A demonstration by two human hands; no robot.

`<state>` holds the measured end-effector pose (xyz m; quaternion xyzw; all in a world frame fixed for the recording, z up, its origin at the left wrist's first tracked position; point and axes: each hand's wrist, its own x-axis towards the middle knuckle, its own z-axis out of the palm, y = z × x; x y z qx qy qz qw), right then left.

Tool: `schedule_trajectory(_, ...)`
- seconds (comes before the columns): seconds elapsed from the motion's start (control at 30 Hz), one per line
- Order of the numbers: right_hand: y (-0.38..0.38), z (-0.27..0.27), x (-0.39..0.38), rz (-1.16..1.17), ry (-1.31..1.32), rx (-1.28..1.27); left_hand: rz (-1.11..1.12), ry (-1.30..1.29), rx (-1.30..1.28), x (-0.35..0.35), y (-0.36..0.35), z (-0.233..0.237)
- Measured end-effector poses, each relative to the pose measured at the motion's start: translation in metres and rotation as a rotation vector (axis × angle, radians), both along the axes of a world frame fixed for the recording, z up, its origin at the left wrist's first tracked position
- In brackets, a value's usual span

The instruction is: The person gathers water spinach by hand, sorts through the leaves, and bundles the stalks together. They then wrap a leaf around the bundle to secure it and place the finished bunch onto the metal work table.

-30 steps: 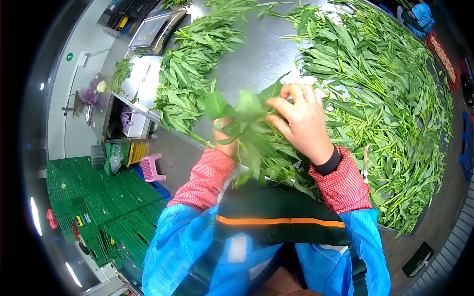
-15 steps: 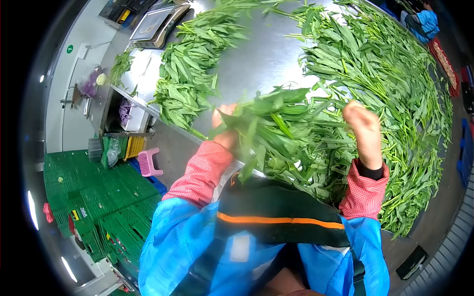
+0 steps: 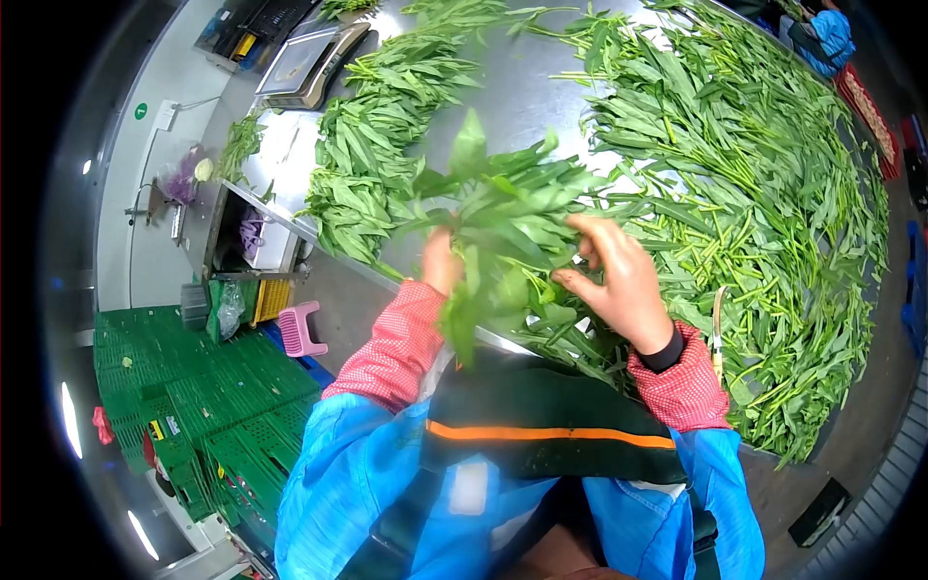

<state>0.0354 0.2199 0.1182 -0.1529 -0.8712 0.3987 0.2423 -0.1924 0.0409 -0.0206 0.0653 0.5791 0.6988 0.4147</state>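
My left hand point(image 3: 442, 261) is closed round a bunch of water spinach point(image 3: 522, 203), held above the near edge of the metal table point(image 3: 483, 121). Some leaves of the bunch are blurred and cover part of the fingers. Just right of the bunch, my right hand point(image 3: 623, 285) has its thumb and fingers apart, with nothing between them. A broad heap of loose water spinach point(image 3: 744, 193) lies under and beyond the right hand. Beside the right sleeve, a thin curved tool with a pale handle point(image 3: 717, 329), perhaps a sickle, rests on the heap.
A row of water spinach bunches point(image 3: 362, 145) lies along the table's left side, near a scale point(image 3: 304, 63). Green crates point(image 3: 193, 372) and a pink stool point(image 3: 302, 329) stand on the floor at left. Another person point(image 3: 822, 41) is at the far right.
My right hand has come left from over the heap to beside the bunch, and its fingers have opened. The bunch in my left hand now stands more upright. The curved tool has come into sight.
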Motion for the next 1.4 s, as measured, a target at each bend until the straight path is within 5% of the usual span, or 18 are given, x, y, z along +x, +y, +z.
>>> schedule_trajectory(0.13, -0.017, -0.016, -0.006, 0.092, 0.172, 0.140, -0.095, -0.543, 0.339, 0.017, 0.010, 0.035)
schedule_trajectory(0.57, -0.033, -0.015, -0.004, 0.218, 0.188, 0.191, -0.143, 0.085, -0.018, 0.029, -0.012, 0.026)
schedule_trajectory(1.4, -0.027, -0.012, 0.004, 0.144, 0.234, 0.106, -0.334, 0.473, -0.333, 0.040, -0.005, -0.003)
